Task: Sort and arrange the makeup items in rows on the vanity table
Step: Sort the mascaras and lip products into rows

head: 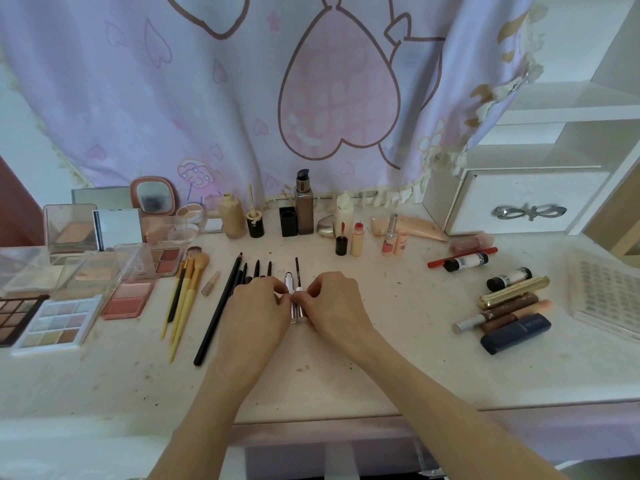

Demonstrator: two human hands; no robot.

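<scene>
Clear-barrelled cosmetic tubes [297, 301], two side by side with white collars, lie mid-table between both hands. The left hand [258, 304] and right hand [330, 303] meet over them, fingertips curled and pinching the tubes; the exact finger contact is hidden. Dark pencils [254, 273] are partly covered by the left hand. Left of them lie a long black brush [217, 311] and yellow-handled brushes [185, 292]. Eyeshadow palettes [57, 323] are cut off at the left edge of the vanity table [398, 368].

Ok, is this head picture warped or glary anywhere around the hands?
Head view: wide-angle bend bows the table edge and tilts the shelf unit; light is soft and even, with faint shadows under both hands; the small mirror reflects dully, no harsh glare.
</scene>
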